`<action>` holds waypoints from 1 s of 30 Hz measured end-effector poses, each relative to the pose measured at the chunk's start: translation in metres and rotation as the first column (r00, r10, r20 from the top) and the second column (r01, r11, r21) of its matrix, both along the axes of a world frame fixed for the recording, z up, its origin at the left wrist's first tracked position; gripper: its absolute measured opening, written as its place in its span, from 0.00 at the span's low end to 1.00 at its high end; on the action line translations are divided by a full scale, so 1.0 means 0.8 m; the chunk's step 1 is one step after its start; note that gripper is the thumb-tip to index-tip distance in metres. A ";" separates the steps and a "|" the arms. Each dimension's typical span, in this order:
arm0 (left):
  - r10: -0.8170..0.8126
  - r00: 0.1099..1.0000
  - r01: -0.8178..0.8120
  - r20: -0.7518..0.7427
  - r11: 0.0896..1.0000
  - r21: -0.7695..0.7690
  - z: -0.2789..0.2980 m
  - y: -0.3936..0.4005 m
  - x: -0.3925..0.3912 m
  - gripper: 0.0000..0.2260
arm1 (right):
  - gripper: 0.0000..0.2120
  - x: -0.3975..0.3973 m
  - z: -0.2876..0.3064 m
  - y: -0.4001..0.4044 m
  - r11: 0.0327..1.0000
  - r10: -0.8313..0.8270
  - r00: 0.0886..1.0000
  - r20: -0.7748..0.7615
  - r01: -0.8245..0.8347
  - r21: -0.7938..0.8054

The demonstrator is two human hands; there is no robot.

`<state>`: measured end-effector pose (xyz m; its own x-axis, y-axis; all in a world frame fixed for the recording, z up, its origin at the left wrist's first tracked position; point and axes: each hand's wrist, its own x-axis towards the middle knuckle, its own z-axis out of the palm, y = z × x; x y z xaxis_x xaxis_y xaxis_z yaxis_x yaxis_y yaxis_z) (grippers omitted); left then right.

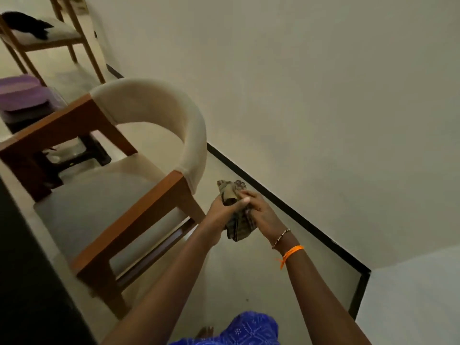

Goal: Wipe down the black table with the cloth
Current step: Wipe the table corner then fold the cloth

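Observation:
A crumpled brown patterned cloth is held in front of me, above the floor, with both hands on it. My left hand grips its left side with the thumb across the top. Fingers of my right hand wrap around its right side. The black table shows only as a dark edge along the lower left of the view, well left of my hands.
A wooden chair with a cream curved back and grey seat stands between my hands and the table. A second wooden chair with a black item sits at the far top left. A purple object rests on a dark stool. The wall runs along the right.

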<state>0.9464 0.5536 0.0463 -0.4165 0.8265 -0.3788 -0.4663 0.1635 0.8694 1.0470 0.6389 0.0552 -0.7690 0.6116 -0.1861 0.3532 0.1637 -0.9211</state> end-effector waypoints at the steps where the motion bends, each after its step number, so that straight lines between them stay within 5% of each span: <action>1: -0.005 1.000 0.006 0.017 1.000 -0.010 -0.001 0.018 -0.008 0.25 | 0.22 -0.011 -0.003 0.019 0.996 0.029 0.999 0.031 -0.031 0.083; 8: 0.247 0.969 -0.244 0.012 0.965 -0.095 -0.020 0.154 -0.078 0.17 | 0.19 -0.093 -0.053 0.181 0.970 -0.020 0.993 0.119 -0.010 0.242; 12: 0.372 0.926 -0.365 0.060 0.925 -0.102 -0.014 0.250 -0.141 0.13 | 0.15 -0.165 -0.071 0.279 0.992 -0.085 0.986 0.145 0.097 -0.078; 16: 0.424 0.902 -0.407 0.078 0.898 -0.170 -0.004 0.341 -0.209 0.12 | 0.17 -0.239 -0.062 0.384 0.964 0.008 0.988 0.152 0.033 -0.265; 23: 0.497 0.865 -0.476 0.068 0.856 -0.202 -0.028 0.421 -0.335 0.16 | 0.03 -0.394 -0.065 0.491 0.959 0.176 0.980 0.087 -0.152 -0.238; 30: 0.653 0.757 -0.625 0.006 0.727 -0.283 -0.063 0.494 -0.538 0.16 | 0.09 -0.621 -0.083 0.547 0.931 0.342 0.936 0.077 -0.328 -0.159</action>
<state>0.5163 0.9492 -0.0044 -0.7601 0.2494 -0.6000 -0.6201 -0.0026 0.7845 0.5502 1.0769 -0.0115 -0.8970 0.2832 -0.3394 0.3929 0.1592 -0.9057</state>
